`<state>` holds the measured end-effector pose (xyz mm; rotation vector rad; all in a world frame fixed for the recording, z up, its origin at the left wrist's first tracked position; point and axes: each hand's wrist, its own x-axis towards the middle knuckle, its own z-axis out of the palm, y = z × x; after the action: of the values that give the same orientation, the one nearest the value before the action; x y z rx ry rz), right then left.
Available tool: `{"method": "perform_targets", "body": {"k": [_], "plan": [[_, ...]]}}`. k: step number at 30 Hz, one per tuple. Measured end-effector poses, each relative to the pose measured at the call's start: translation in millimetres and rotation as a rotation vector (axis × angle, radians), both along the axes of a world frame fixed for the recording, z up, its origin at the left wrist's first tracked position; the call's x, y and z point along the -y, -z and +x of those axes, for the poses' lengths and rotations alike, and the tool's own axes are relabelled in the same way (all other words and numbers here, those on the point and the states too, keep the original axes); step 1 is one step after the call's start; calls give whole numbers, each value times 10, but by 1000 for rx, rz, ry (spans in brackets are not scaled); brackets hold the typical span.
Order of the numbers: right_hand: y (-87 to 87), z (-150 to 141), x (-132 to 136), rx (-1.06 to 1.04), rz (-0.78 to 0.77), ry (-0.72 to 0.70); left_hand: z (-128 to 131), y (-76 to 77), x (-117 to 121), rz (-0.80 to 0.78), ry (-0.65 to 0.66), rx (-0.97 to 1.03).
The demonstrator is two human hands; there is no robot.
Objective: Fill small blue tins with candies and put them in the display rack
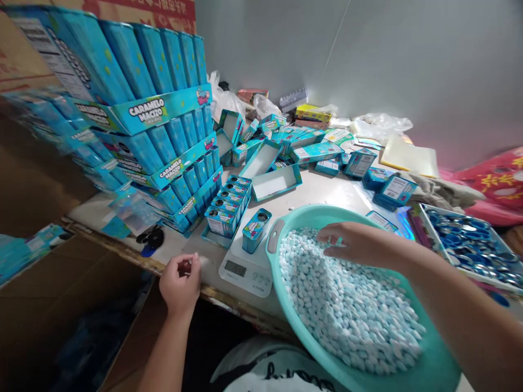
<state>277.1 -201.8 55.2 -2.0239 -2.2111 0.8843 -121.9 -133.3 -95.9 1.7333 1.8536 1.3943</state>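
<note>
My right hand (pixel 353 243) hovers over a teal basin (pixel 429 375) full of small white and pale blue candies (pixel 347 305), fingers curled down onto the pile. My left hand (pixel 180 283) is at the table's front edge, fingers pinched together on something I cannot make out. Between the hands a white digital scale (pixel 245 269) carries one small blue candy tin (pixel 255 230) with a hole in its top. A teal tray (pixel 208 236) with several similar tins stands just left of the scale.
Tall stacks of blue "Caramelo Macizo" display boxes (pixel 155 109) fill the left. Open and flat blue cartons (pixel 275 182) litter the table's middle and back. A tray of blue lids (pixel 469 245) sits at right. Brown cardboard (pixel 61 305) lies below left.
</note>
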Motion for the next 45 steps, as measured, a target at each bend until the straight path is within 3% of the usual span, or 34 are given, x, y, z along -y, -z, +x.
{"method": "perform_targets", "body": {"k": [3, 6, 29, 33, 36, 38, 42, 45], "plan": [[274, 54, 83, -47, -93, 28, 9, 7, -3, 24, 7, 7], [403, 13, 59, -64, -118, 42, 17, 7, -4, 38, 12, 10], [424, 161, 20, -61, -119, 15, 38, -39, -10, 7, -19, -30], [431, 160, 7, -82, -110, 12, 170, -265, 100, 83, 108, -110], [437, 158, -13, -104, -72, 17, 494, -560, 191, 144, 335, -39], [428, 150, -29, -116, -32, 19, 749, -709, 177, 66, 464, 25], [379, 112, -35, -123, 27, 23, 1114, -772, -39, -116, 521, -35], [343, 87, -14, -126, 51, 33, 1203, -791, -165, 38, 566, -128]]}}
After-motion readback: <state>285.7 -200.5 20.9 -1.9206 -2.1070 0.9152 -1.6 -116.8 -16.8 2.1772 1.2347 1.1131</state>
